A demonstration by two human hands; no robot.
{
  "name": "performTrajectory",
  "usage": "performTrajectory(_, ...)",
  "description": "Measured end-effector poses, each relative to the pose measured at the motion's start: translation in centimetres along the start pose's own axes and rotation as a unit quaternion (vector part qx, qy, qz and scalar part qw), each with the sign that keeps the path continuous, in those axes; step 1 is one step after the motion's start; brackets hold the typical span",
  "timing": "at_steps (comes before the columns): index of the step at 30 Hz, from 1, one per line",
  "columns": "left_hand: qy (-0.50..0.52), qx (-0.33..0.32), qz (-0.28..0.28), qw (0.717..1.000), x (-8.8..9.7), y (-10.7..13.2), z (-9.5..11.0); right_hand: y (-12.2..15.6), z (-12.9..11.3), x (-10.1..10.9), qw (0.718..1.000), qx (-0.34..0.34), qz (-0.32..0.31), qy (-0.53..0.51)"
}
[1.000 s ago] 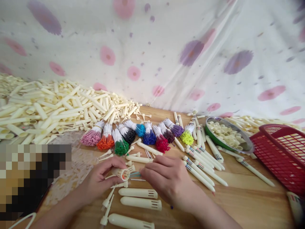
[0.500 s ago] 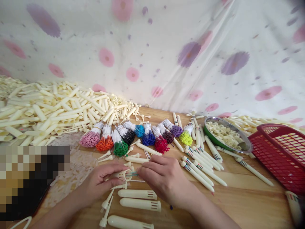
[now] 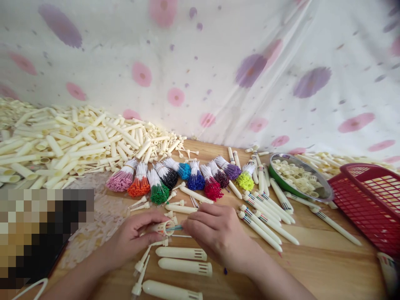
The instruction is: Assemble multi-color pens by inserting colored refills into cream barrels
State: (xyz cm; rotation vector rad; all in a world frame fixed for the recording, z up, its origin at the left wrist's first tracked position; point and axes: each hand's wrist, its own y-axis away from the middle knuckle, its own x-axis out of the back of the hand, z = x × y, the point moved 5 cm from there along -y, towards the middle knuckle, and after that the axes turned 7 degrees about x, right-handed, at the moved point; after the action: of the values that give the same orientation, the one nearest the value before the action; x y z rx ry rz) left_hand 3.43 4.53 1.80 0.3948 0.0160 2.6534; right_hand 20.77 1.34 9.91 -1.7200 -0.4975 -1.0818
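My left hand [image 3: 142,230] is closed around a cream slotted pen barrel [image 3: 163,228], its open end turned toward the right. Thin blue-green pen refills [image 3: 176,228] reach from that opening to my right hand [image 3: 215,233], whose fingers pinch their outer ends. Bits of colour show in the barrel's slots. Just below the hands, cream pen barrels [image 3: 185,266] lie side by side, with pointed cream plungers [image 3: 142,271] to their left. Rubber-banded bundles of refills with coloured tips, such as green [image 3: 159,192], red [image 3: 213,189] and pink [image 3: 120,179], stand in a row beyond the hands.
A big heap of cream barrels [image 3: 62,141] covers the back left. Filled pens [image 3: 265,227] lie to the right. Behind them sit a green-sided metal bowl [image 3: 326,195] of slotted parts and a red plastic basket [image 3: 368,208]. A floral sheet [image 3: 200,71] hangs behind the table.
The view has shifted slightly, moving everything a little to the right. Both hands keep nearly the same pose, with the refills still at the barrel's opening.
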Motion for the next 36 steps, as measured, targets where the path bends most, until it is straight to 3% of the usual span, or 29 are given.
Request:
performTrajectory(5, 0.059, 0.053, 0.071, 0.994, 0.6, -0.3, -0.4, 0.5, 1.8, 0.1, 0.994, -0.107, -0.013, -0.007)
performTrajectory(8, 0.101, 0.098, 0.176, 0.974, 2.3, -0.4, -1.2, 1.7, 3.0, -1.9, 0.976, -0.189, -0.113, -0.009)
performTrajectory(11, 0.162, 0.121, 0.283, 0.937, 4.3, -0.4, -2.1, 3.7, 3.5, -4.7, 0.944, -0.225, -0.239, 0.035)
performTrajectory(15, 0.24, 0.122, 0.354, 0.896, 5.6, -0.3, -2.8, 5.9, 3.3, -6.6, 0.92, -0.238, -0.298, 0.095)
performTrajectory(19, 0.239, 0.118, 0.338, 0.903, 5.2, -0.4, -2.7, 5.5, 3.3, -6.2, 0.924, -0.266, -0.257, 0.097)
performTrajectory(24, 0.192, 0.103, 0.285, 0.933, 4.1, -0.6, -2.2, 1.1, 3.3, -6.3, 0.963, -0.237, -0.124, 0.004)
performTrajectory(30, 0.16, 0.111, 0.249, 0.949, 3.5, -1.0, -1.7, -1.8, 3.9, -9.4, 0.973, -0.192, -0.129, -0.008)
performTrajectory(36, 0.163, 0.13, 0.171, 0.963, 2.3, -1.6, -2.8, -1.3, 5.3, -9.7, 0.962, -0.258, -0.079, -0.037)
